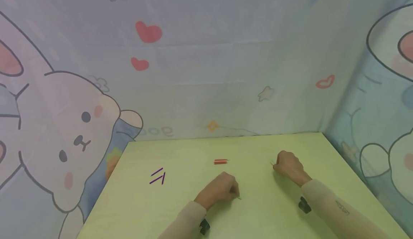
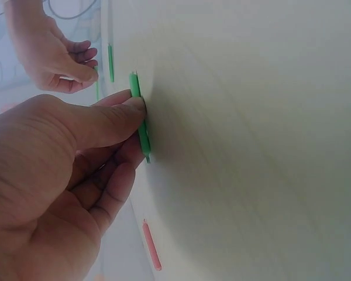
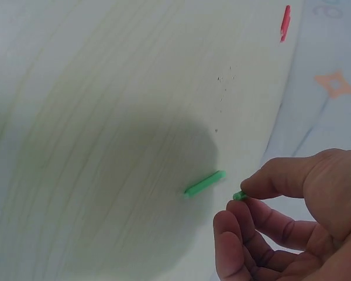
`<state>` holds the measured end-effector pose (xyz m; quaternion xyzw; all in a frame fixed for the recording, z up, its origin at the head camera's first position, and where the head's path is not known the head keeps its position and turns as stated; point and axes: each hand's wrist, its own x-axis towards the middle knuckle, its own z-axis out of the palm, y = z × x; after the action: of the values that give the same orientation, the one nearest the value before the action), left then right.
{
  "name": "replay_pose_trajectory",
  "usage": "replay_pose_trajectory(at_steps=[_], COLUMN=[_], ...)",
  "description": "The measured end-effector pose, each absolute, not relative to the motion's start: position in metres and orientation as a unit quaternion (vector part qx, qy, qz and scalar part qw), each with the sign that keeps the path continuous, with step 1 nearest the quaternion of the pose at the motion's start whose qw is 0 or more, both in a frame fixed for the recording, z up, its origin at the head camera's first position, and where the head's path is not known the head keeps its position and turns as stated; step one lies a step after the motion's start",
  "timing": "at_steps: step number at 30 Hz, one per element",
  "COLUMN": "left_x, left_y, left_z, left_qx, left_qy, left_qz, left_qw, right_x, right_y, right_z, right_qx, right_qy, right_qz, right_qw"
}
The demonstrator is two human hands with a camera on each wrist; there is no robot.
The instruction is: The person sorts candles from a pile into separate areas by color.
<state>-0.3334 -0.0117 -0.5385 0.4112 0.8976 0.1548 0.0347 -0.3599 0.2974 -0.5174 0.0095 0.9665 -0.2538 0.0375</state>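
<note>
My left hand (image 1: 219, 188) is low over the front middle of the table. In the left wrist view its thumb and fingers pinch a thin green stick (image 2: 144, 134) with a wick-like tip, held close to the tabletop. Farther right, my right hand (image 1: 289, 166) pinches another thin green stick (image 3: 240, 195) between thumb and fingertip. Only a short end of that stick shows in the right wrist view; the fingers hide most of it. Beside those fingertips a loose green stick (image 3: 205, 183) lies on the table.
Two red sticks (image 1: 221, 163) lie side by side near the back middle of the pale yellow-green table (image 1: 258, 210). To the left lie three thin purple sticks (image 1: 156, 179), one set across the others' direction. A printed cloth (image 1: 206, 99) hangs behind the table and along both sides.
</note>
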Motion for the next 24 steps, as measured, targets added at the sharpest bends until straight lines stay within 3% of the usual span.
replay_pose_trajectory(at_steps=[24], left_x=[-0.333], left_y=[-0.012], left_z=[-0.540], left_qx=[0.414], left_qy=[0.898], left_qz=[0.148], left_qw=[0.026], right_x=[-0.358], right_y=[0.318], right_z=[-0.518], right_qx=[0.038], right_qy=[0.974], right_qz=[-0.214], right_qw=[0.056])
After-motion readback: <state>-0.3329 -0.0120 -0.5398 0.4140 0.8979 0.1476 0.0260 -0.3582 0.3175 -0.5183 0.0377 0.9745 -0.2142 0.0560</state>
